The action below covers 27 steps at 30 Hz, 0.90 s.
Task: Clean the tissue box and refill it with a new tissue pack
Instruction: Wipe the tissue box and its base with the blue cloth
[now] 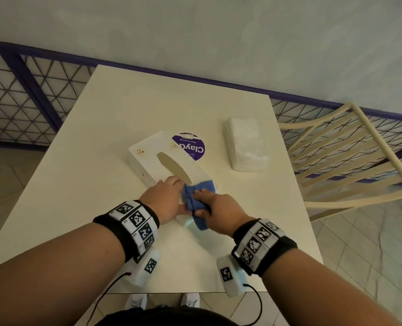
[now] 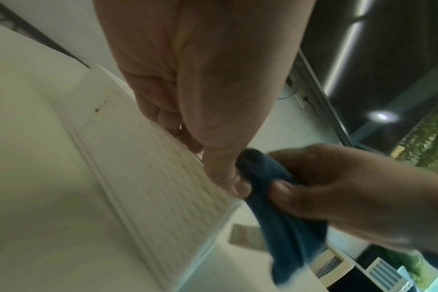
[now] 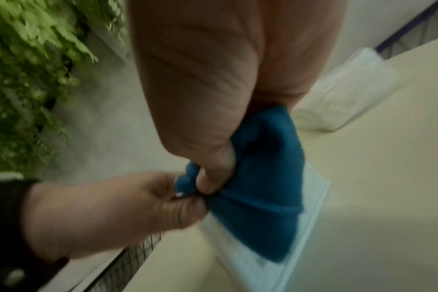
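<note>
The white tissue box (image 1: 162, 158) with its oval slot lies slanted in the middle of the cream table (image 1: 101, 184). My left hand (image 1: 171, 196) grips the box's near end, thumb on the end wall and fingers (image 2: 163, 116) curled over the top edge. My right hand (image 1: 203, 201) clutches a bunched blue cloth (image 1: 199, 198) and presses it on the same near end of the box (image 3: 258, 264). The cloth (image 3: 263, 187) hangs over the corner. The new tissue pack (image 1: 246, 147), in clear wrap, lies to the right of the box, untouched.
A round purple ClayGo label (image 1: 194, 145) lies flat just behind the box. A cream slatted chair (image 1: 350, 161) stands off the table's right side. A wire-mesh railing (image 1: 19, 97) runs behind the table. The near table edge is by my wrists.
</note>
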{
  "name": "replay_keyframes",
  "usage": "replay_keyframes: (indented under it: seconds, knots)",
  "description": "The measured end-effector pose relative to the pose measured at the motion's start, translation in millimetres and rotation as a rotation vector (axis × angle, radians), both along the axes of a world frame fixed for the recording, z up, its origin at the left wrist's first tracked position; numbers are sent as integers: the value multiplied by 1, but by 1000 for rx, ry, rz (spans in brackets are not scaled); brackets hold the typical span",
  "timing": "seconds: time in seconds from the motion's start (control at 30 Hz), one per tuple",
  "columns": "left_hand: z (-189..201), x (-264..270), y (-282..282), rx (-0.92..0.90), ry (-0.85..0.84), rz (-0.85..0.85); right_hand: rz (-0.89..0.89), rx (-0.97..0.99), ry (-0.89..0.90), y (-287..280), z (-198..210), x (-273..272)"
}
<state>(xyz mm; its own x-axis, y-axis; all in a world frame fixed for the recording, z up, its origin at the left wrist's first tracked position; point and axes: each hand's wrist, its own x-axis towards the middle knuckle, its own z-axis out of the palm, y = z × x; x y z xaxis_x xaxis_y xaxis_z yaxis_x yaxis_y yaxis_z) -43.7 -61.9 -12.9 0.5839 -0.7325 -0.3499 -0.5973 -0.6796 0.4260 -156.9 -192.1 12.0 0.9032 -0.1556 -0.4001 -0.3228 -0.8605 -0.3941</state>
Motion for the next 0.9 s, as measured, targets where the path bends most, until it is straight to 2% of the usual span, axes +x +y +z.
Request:
replay_keyframes:
  seconds: [0.1,0.27,0.37,0.43,0.5,0.57,0.63,0.77,0.9]
  knots:
    - [10,8,2,49,15,-129,-103,109,-1,-16,16,-19]
    - [32,45,13,215,69,-277,-586,481,-340,-44,32,-33]
    - [35,51,15,241,22,-321,-632,628,-455,-42,39,-26]
    - [31,43,12,181,24,-226,-588,663,-483,-33,37,-17]
    - [25,32,10,162,12,-128,-470,520,-397,-18,23,-4]
    - [19,22,8,160,-6,-115,-272,317,-169,1,0,8]
    - [17,16,9,137,16,-99,-147,211,-53,13,-21,17]
    - [21,13,7,197,0,-79,-141,24,-40,-8,-33,48]
    - [24,13,7,219,7,-96,-183,-45,21,-49,-30,100]
